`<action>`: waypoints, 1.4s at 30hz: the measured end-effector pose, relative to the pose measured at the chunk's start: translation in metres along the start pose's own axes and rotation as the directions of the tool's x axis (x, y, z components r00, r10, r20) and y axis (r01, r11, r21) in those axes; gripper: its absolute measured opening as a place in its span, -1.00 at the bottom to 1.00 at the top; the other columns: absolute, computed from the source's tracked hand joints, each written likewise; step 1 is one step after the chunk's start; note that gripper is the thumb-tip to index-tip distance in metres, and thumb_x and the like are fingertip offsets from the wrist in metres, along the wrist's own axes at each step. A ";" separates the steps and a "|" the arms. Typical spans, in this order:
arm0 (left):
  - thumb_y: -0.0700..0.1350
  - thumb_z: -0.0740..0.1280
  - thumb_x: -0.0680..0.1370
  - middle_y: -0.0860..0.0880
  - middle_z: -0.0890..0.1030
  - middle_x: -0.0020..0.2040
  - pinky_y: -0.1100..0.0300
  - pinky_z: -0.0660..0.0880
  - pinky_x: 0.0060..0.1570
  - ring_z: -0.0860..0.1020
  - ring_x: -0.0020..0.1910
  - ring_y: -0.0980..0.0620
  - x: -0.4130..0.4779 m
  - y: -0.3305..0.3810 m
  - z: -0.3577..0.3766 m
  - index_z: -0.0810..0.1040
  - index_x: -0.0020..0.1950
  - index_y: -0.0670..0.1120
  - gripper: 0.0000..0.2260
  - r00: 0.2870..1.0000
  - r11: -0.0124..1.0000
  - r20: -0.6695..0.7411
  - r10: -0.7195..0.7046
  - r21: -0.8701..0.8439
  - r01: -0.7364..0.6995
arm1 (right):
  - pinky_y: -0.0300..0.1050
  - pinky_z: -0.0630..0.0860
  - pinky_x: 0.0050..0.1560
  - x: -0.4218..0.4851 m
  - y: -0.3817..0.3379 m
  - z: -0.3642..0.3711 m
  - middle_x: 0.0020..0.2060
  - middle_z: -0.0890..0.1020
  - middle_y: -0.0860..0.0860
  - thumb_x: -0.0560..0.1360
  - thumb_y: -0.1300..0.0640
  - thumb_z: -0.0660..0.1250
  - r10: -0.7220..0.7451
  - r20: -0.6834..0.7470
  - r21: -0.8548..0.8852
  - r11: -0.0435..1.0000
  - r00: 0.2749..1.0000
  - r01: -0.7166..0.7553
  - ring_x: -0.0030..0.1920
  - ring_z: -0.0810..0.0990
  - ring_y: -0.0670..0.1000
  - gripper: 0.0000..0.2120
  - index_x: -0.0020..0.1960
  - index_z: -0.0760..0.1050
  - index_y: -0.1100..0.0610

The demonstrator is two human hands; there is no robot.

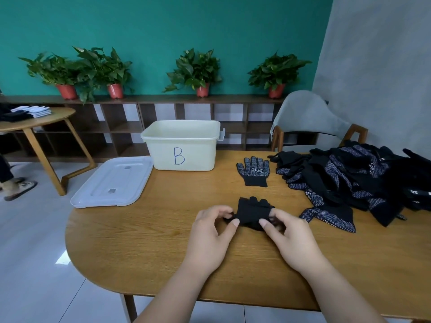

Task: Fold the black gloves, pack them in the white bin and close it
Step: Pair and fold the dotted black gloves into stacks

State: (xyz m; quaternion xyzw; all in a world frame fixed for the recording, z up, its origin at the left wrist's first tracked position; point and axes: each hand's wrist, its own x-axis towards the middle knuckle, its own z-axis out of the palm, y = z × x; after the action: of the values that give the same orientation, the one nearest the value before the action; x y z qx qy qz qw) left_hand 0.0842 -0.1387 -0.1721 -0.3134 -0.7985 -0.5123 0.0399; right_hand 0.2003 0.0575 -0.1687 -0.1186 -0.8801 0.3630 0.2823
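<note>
Hands pinch 1 folded black knit glove (253, 212) at the wooden table's (144, 248) near middle: left hand (211, 231) grips its left edge, right hand (289, 236) its right, thumbs on top. Its fingertips point away toward the open white plastic bin (184, 150) marked B, lid (112, 183) lying flat beside it

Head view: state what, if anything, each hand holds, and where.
One black glove: the left hand pinches its near-left edge, the right hand its near-right edge.
</note>
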 end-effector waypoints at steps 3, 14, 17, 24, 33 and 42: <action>0.06 0.48 0.59 0.30 0.63 0.05 0.36 0.41 0.05 0.53 0.13 0.24 -0.001 -0.001 0.000 0.57 0.27 0.30 -0.72 0.999 0.999 0.017 -0.033 -0.003 0.033 | -0.34 0.48 -0.08 0.001 0.001 0.001 -0.14 0.69 -0.21 0.58 0.05 0.48 0.090 -0.026 0.143 0.986 0.996 -0.085 -0.12 0.62 -0.14 -0.92 0.07 0.66 -0.05; 0.11 0.33 0.67 0.31 0.56 0.20 0.22 0.38 0.34 0.41 0.26 0.31 -0.002 0.004 0.003 0.51 0.42 0.27 -0.69 0.983 0.964 0.172 0.058 0.245 -0.099 | -0.20 0.45 0.00 0.008 0.008 0.005 -0.20 0.60 -0.18 0.54 -0.07 0.51 0.229 -0.207 -0.190 0.944 0.951 -0.268 -0.04 0.54 -0.11 -0.49 0.44 0.48 -0.07; 0.10 0.30 0.67 0.26 0.54 0.22 0.09 0.38 0.41 0.40 0.30 0.25 -0.002 0.003 0.004 0.59 0.37 0.19 -0.72 0.973 0.943 0.206 0.105 0.290 -0.163 | -0.08 0.52 0.00 0.005 0.009 0.007 -0.07 0.56 -0.17 0.54 -0.10 0.49 0.201 -0.240 -0.321 0.907 0.950 -0.273 0.08 0.47 -0.04 -0.51 0.43 0.51 -0.07; 0.16 0.20 0.69 0.25 0.25 0.62 0.18 0.15 0.58 0.21 0.58 0.22 -0.009 0.010 0.007 0.41 0.60 0.11 -0.53 0.913 0.863 0.312 0.264 0.345 -0.368 | 0.10 0.19 0.58 0.006 0.001 0.010 0.66 0.11 -0.19 0.73 -0.21 0.01 0.110 0.011 -0.528 0.844 0.994 -0.088 0.66 0.02 0.01 -0.45 0.69 0.08 -0.14; 0.10 0.13 0.70 0.17 0.31 0.64 0.12 0.10 0.63 0.15 0.65 0.13 -0.011 0.011 0.013 0.43 0.59 0.09 -0.55 0.868 0.800 0.429 0.251 0.412 -0.435 | 0.06 -0.11 0.67 0.007 0.004 0.014 0.67 -0.11 -0.22 0.71 -0.28 -0.22 0.187 0.197 -0.574 0.818 0.962 -0.041 0.67 -0.22 -0.04 -0.42 0.70 -0.08 -0.18; -0.05 0.22 0.60 0.09 0.59 0.19 0.01 0.28 0.55 0.53 0.23 0.07 -0.013 0.005 0.017 0.63 0.35 0.03 -0.64 0.904 0.754 0.256 0.342 0.500 -0.427 | 0.03 0.42 0.33 0.000 0.012 0.015 0.17 0.51 -0.24 0.67 -0.04 0.18 0.003 -0.019 -0.459 0.888 1.000 -0.011 0.33 0.38 -0.08 -0.68 0.34 0.59 -0.17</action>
State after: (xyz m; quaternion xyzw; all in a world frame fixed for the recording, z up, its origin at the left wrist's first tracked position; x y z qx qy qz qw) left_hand 0.1017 -0.1286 -0.1808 -0.4838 -0.8293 -0.2200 0.1725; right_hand 0.1919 0.0577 -0.1861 -0.1883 -0.9380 0.1445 0.2526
